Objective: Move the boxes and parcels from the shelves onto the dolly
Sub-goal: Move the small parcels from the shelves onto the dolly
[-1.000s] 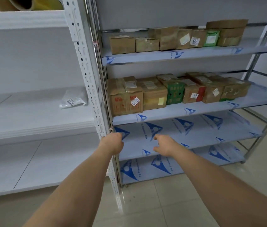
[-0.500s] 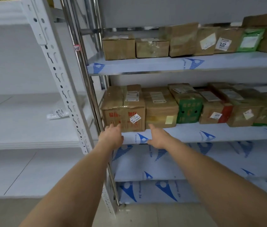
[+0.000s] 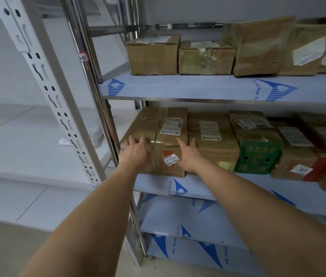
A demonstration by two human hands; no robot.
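While both arms reach straight out, left hand point(image 3: 135, 151) lies flat on the taped box point(image 3: 159, 140) front-left top edge, fingers spread; right hand point(image 3: 188, 153) flat on its right front, grip loose, not curled round. Box sits leftmost on middle shelf point(image 3: 204, 188).

Item: taped box point(image 3: 156, 140), leftmost on the middle shelf point(image 3: 198, 188), against the rack's left post point(image 3: 90, 80). My left hand point(image 3: 136, 150) lay on its front left corner; my right hand point(image 3: 188, 154) lay on its front right edge. To its right, in a row on the same shelf: a second box point(image 3: 212, 140), then a printed carton point(image 3: 258, 148), then further parcels. On the upper shelf point(image 3: 198, 86), above: a small box point(image 3: 153, 54) leftmost, another point(image 3: 206, 57) beside it, larger parcels rightward. Two lower shelves lay beneath. A second rack point(image 3: 44, 92) stood to the left.
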